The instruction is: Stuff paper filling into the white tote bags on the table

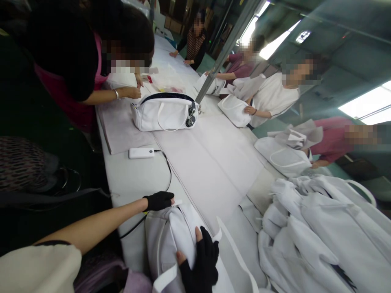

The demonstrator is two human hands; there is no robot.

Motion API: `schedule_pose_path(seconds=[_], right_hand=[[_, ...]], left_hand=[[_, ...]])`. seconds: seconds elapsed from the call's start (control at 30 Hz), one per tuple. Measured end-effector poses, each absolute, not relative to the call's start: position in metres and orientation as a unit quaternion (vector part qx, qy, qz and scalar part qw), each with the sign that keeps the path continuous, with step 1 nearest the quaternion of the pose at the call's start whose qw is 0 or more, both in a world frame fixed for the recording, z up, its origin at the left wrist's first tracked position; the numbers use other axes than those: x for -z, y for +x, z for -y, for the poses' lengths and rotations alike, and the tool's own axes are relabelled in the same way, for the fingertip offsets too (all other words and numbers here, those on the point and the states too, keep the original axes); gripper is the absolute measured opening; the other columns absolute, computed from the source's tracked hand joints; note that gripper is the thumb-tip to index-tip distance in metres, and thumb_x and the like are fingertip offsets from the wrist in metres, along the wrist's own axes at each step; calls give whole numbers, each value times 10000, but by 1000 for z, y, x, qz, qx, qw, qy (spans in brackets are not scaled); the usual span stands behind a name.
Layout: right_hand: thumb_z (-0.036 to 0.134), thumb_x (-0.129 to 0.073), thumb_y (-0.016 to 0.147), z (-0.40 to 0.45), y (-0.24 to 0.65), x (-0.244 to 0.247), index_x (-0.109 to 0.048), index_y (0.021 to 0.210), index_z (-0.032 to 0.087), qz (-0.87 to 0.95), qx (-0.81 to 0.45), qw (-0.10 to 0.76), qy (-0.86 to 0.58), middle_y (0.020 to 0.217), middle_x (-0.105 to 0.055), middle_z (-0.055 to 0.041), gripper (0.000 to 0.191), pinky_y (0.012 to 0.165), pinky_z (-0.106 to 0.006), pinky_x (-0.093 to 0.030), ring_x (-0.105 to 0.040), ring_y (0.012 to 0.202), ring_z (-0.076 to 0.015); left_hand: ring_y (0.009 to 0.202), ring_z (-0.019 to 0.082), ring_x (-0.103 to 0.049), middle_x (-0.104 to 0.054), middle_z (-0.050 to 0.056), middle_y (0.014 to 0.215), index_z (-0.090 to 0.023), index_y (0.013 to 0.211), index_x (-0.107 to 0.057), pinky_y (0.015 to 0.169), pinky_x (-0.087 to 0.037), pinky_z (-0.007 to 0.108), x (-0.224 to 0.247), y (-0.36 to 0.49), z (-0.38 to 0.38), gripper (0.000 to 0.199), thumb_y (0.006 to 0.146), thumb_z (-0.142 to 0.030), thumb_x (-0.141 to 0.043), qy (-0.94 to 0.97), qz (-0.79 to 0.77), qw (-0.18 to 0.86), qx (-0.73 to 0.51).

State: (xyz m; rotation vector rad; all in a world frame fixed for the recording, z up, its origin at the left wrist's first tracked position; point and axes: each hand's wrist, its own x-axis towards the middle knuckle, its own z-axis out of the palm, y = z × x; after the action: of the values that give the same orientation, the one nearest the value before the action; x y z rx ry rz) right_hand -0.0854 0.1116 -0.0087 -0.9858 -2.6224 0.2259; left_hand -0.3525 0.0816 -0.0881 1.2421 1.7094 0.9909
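A white bag (159,240) with handles lies on the long table right in front of me. My left hand (159,201), in a black fingerless glove, is at the bag's far end near the zipper, its fingers closed together; whatever they pinch is too small to name. Over the near side of the bag, my right hand (200,258), gloved the same way, rests with thumb and fingers apart on the white surface. One loose handle (236,248) stands up to the right of it.
A white power bank (141,153) with a black cable lies beyond my left hand. Farther off stands another white bag (168,112) with a black bow. White bags are piled (330,228) at right. Several people handle bags around the table; a metal post (224,57) rises beyond.
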Motion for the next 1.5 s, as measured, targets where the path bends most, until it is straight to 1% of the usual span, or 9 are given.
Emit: schedule_pose_path(seconds=[0.23,0.4,0.57,0.73,0.87,1.03,1.2,1.37,1.5], right_hand=[[448,-599,766,-114,-84,8,-288,1422,246,914,-105,175,-351,1415,-383,-128,754,1096,-635,-204,-345,1308,-392],[295,-590,782,-100,-75,-5,-439,1307,356,908,-52,255,-328,1189,-570,-89,549,912,-541,-445,-516,1129,-352],[427,-534,850,-98,-94,-26,-615,1100,258,909,-101,124,-386,946,-656,-96,313,714,-428,-521,-632,870,-287],[524,-568,784,-121,-150,-58,-606,1155,175,885,-234,-36,-402,1126,-643,-126,511,889,-441,-473,-595,1059,-304],[401,-694,658,-132,-189,-74,-606,950,218,854,-302,-153,-394,856,-658,-27,355,656,-356,-444,-615,796,-252],[206,-620,631,-127,-192,-59,-486,714,197,867,-336,-70,-362,716,-543,5,158,600,-289,-362,-496,665,-165],[180,-530,678,-132,-178,-51,-483,731,199,842,-413,-22,-347,749,-544,10,73,663,-294,-417,-510,723,-165],[236,-619,643,-134,-187,-65,-548,1165,189,818,-468,-69,-328,1172,-604,-74,529,942,-390,-445,-555,1088,-244],[237,-700,526,-119,-206,-56,-383,1397,165,798,-431,-120,-403,1249,-591,-130,929,904,-432,-493,-582,1098,-301]], left_hand=[[745,189,-560,-614,60,750,-172,727,-508,732,-454,315,97,-348,-81,204,821,-330,-419,454,-645,407,-461],[711,163,-556,-605,49,735,-160,732,-534,680,-466,283,92,-347,-73,189,815,-315,-465,424,-618,434,-500],[548,134,-533,-576,24,696,-146,862,-546,472,-412,236,89,-348,-54,262,884,-374,-420,369,-633,463,-499],[813,179,-603,-643,42,865,-167,897,-622,735,-488,296,73,-336,-28,171,845,-291,-516,391,-651,404,-510],[1047,202,-577,-620,71,1111,-200,1129,-598,916,-476,340,85,-316,-11,348,811,-143,-468,466,-663,251,-530],[1237,226,-467,-466,77,1347,-279,1283,-523,1009,-443,395,115,-300,0,475,843,-124,-437,482,-706,178,-488],[1221,213,-477,-472,67,1341,-299,1300,-512,1033,-422,411,121,-307,-1,468,867,-143,-427,478,-699,218,-484],[1233,224,-463,-486,85,1334,-264,1292,-530,1040,-411,405,118,-313,-2,430,879,-184,-437,480,-685,243,-491],[1260,227,-437,-493,75,1341,-269,1331,-481,1059,-393,404,116,-314,0,497,849,-149,-453,493,-672,241,-498]])
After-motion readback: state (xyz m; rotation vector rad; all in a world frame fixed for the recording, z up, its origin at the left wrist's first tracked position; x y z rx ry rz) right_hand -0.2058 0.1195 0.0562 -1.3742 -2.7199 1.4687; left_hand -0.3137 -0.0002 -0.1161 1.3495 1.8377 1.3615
